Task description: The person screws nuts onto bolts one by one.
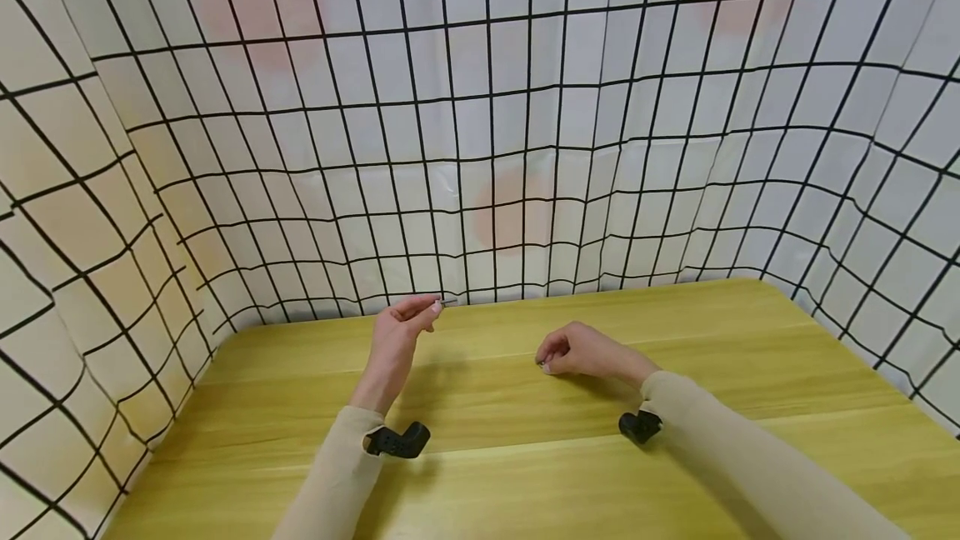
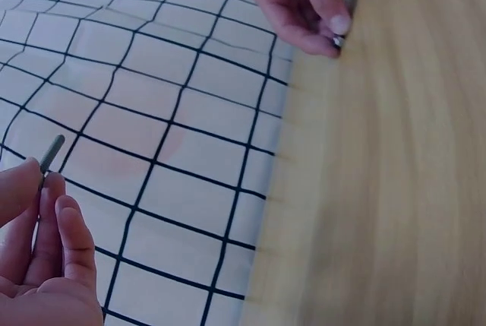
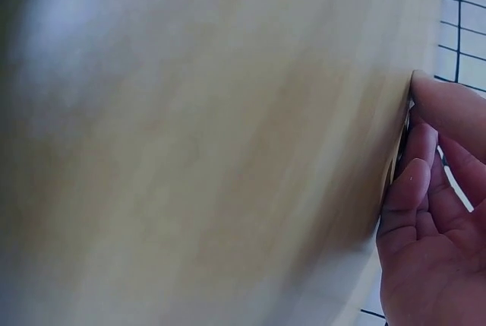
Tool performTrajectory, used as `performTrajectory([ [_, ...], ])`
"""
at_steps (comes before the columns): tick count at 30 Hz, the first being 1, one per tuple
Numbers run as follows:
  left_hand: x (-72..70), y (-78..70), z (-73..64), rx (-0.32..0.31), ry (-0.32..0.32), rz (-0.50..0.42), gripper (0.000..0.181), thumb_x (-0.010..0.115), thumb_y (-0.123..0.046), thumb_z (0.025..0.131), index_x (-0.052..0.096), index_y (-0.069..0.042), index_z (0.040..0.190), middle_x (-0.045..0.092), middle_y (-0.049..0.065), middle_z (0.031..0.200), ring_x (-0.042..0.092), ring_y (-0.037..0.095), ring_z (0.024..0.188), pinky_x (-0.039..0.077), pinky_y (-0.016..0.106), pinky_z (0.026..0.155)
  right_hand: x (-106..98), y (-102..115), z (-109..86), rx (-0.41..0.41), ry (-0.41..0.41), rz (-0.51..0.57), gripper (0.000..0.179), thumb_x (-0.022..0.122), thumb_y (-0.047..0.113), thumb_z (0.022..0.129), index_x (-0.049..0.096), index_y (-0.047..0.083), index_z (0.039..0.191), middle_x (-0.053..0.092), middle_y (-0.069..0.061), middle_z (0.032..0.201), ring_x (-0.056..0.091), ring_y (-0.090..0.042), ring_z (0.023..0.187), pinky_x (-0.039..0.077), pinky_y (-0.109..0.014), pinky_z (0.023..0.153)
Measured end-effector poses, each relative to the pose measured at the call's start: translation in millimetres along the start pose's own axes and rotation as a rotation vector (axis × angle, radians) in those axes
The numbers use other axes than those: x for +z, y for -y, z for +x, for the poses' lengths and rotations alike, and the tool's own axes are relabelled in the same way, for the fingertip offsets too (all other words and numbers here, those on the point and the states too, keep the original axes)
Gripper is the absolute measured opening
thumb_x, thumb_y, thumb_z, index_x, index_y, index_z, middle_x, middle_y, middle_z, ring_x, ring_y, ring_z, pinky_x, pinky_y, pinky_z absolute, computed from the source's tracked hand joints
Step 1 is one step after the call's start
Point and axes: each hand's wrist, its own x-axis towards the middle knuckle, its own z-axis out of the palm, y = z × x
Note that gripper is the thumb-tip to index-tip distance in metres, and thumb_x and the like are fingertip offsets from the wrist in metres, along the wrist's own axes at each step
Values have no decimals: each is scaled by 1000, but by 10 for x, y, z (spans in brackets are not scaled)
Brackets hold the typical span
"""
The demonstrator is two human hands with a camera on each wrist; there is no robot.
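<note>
Between thumb and fingertips, my left hand pinches a thin grey rod, which looks like a bolt shank. It is raised above the table's far side, and the rod's free end points up past the fingertips in the left wrist view. My right hand is low over the tabletop to the right, thumb and index finger closed on a small shiny metal piece. Most of that piece is hidden by the fingertips, and I cannot tell its kind. The two hands are well apart.
A wooden table with yellowish grain spreads under both hands. White sheeting with a black grid rises along its back and sides. Dark wrist mounts stick out from both sleeves.
</note>
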Motion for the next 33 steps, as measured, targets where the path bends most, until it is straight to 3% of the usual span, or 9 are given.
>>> performTrajectory([
  [10, 2, -97, -23, -2, 1, -54, 20, 70, -5, 91, 71, 4, 108, 69, 4, 94, 54, 17, 72, 44, 34, 82, 11, -19, 32, 13, -17, -1, 6, 71, 12, 91, 74, 12, 96, 68, 4, 85, 56, -15, 77, 47, -30, 72],
  [20, -1, -179, -47, 3, -5, -84, 20, 70, -5, 91, 70, 5, 109, 70, 12, 101, 53, 18, 75, 42, 37, 83, 21, 18, -1, 24, -42, 34, 7, 69, 12, 93, 74, 11, 99, 68, 2, 91, 57, -18, 82, 48, -35, 74],
  [27, 30, -195, -41, 8, 1, -94, 21, 72, -7, 90, 71, 5, 108, 70, 3, 94, 55, 16, 76, 44, 34, 81, 22, 93, -27, 48, -70, 112, 11, 68, 14, 94, 72, 9, 103, 68, -1, 92, 58, -19, 78, 50, -34, 67],
  [33, 38, -212, -46, 24, -4, -93, 23, 71, -6, 90, 69, 7, 110, 70, 2, 93, 55, 17, 77, 44, 33, 79, 19, 175, -16, -6, -143, 113, 18, 68, 18, 95, 71, 6, 108, 68, -1, 96, 59, -18, 88, 49, -33, 75],
])
